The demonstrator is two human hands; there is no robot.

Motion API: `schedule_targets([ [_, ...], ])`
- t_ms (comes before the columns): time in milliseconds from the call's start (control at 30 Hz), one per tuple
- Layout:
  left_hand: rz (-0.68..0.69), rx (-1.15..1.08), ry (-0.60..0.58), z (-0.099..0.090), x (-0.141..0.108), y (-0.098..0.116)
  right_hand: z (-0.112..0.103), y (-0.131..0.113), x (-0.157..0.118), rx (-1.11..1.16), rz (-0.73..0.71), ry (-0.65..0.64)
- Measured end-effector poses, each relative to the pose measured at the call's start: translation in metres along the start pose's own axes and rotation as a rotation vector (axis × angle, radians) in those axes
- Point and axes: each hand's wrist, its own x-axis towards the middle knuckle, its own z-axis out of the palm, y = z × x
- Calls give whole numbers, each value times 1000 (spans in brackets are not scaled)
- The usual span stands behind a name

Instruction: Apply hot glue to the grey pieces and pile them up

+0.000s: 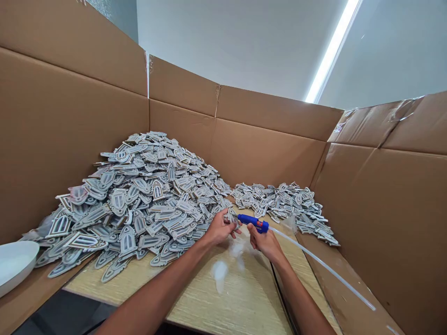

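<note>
My left hand (219,228) holds a small grey arch-shaped piece (232,217) at the foot of a big heap of the same grey pieces (139,195). My right hand (265,242) grips a blue glue gun (252,223), its nozzle pointing left at the held piece. A long clear glue stick (324,267) runs from the gun's back toward the lower right. The two hands are close together over a pale wooden board (240,293) with whitish glue smears (220,272).
A smaller pile of grey pieces (282,202) lies behind and right of my hands. Tall cardboard walls (265,153) enclose the board on the left, back and right. A white dish (14,265) sits at the left edge.
</note>
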Motion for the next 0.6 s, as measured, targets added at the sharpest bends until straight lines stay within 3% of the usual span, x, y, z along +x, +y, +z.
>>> schedule_targets([
  [167,22,173,167,3,-3,2,9,-13,-6,82,-86,7],
  [433,93,424,375,-2,-7,1,17,-20,-14,-22,-286,-45],
  [600,101,397,379,-6,-6,-1,22,-17,-14,-186,-352,69],
])
